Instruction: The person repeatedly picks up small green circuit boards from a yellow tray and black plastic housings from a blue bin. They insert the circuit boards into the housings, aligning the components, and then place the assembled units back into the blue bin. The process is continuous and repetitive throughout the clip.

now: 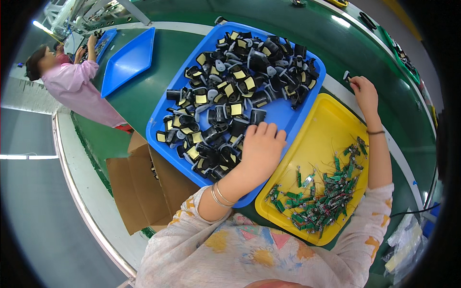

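Note:
My left hand [263, 146] reaches over the blue tray [281, 120], its fingers curled down with the tips hidden. Just beyond them lies a black plastic housing [258, 116] at the edge of a heap of similar pieces [230, 89], many with grey tabs and pale yellow pads. Out to the right, my right hand [366, 95] pinches a small black part with a grey end [347, 77] above the green surface. Between my forearms a yellow tray [293, 158] holds a pile of small green circuit boards [326, 201] with thin wires.
An open cardboard box [137, 185] stands left of the blue tray. Farther left, a blue tray [128, 62] lies near a co-worker in a pink top [74, 86]. A pale strip [401, 158] runs along the green surface at right, near clear plastic bags [406, 245].

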Action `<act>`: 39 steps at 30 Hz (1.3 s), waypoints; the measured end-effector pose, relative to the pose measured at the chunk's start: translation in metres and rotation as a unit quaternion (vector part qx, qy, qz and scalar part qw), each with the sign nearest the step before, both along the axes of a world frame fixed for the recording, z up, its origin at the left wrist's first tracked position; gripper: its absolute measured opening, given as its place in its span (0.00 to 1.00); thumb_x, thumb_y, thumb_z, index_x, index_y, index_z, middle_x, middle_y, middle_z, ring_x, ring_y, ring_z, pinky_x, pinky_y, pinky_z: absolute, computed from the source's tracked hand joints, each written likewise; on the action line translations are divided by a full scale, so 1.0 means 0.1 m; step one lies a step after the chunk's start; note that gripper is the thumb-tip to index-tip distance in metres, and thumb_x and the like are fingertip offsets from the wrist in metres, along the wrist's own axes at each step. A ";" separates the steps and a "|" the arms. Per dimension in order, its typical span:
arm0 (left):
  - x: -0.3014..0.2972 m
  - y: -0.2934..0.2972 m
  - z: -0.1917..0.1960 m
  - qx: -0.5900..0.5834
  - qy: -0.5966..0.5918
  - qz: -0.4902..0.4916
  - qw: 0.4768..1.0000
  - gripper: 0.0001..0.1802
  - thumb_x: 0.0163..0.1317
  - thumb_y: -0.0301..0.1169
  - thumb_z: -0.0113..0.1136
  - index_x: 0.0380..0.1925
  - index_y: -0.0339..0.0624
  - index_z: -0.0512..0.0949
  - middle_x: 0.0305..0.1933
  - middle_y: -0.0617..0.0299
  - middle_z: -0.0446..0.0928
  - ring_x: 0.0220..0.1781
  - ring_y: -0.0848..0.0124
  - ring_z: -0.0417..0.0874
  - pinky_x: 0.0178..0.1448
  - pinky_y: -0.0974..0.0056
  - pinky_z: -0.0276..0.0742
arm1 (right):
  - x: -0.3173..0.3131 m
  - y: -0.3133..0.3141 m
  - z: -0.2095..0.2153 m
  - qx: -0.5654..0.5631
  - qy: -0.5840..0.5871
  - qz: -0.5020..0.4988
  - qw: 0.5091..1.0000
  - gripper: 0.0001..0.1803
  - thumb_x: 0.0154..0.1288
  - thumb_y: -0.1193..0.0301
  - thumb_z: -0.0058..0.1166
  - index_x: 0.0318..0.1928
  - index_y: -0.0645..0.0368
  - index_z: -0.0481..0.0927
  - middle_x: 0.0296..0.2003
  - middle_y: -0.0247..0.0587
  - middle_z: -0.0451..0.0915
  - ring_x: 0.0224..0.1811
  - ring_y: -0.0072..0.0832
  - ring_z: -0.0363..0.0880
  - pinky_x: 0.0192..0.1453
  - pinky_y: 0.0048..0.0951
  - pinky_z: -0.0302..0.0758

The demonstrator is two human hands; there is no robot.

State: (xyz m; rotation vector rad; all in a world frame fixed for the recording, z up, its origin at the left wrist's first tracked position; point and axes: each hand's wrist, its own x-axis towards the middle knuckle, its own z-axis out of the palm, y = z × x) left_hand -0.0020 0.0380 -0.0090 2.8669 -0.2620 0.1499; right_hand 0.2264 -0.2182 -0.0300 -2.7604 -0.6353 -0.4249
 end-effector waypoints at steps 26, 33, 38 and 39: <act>0.06 -0.11 0.18 -0.302 -0.093 0.012 0.949 0.10 0.47 0.24 0.63 0.31 0.39 0.75 0.24 0.65 0.74 0.24 0.80 0.70 0.25 0.75 0.62 | -2.45 0.51 0.34 -0.123 0.163 0.017 0.979 0.18 0.41 0.58 0.62 0.26 0.60 0.77 0.25 0.37 0.72 0.35 0.31 0.70 0.38 0.30 0.67; 0.03 -0.21 0.11 -0.416 -0.105 -0.052 0.902 0.07 0.50 0.20 0.60 0.29 0.36 0.73 0.26 0.62 0.76 0.21 0.75 0.74 0.27 0.74 0.72 | -2.51 0.66 0.07 -0.126 0.092 0.064 0.986 0.09 0.46 0.67 0.55 0.27 0.57 0.74 0.25 0.37 0.70 0.34 0.30 0.69 0.36 0.29 0.66; -0.02 -0.24 0.18 -0.642 0.086 -0.017 0.762 0.10 0.55 0.20 0.55 0.37 0.34 0.68 0.31 0.59 0.76 0.31 0.75 0.77 0.36 0.72 0.76 | -2.41 0.55 0.09 -0.027 0.151 0.093 0.984 0.07 0.45 0.72 0.53 0.27 0.58 0.72 0.27 0.38 0.71 0.35 0.33 0.70 0.35 0.30 0.67; -0.02 -0.23 0.18 -0.676 0.125 -0.023 0.726 0.11 0.56 0.21 0.54 0.39 0.35 0.67 0.32 0.58 0.75 0.32 0.75 0.77 0.37 0.72 0.76 | -2.39 0.52 0.11 -0.010 0.165 0.096 0.982 0.07 0.46 0.72 0.53 0.28 0.59 0.73 0.29 0.39 0.72 0.36 0.34 0.71 0.35 0.31 0.68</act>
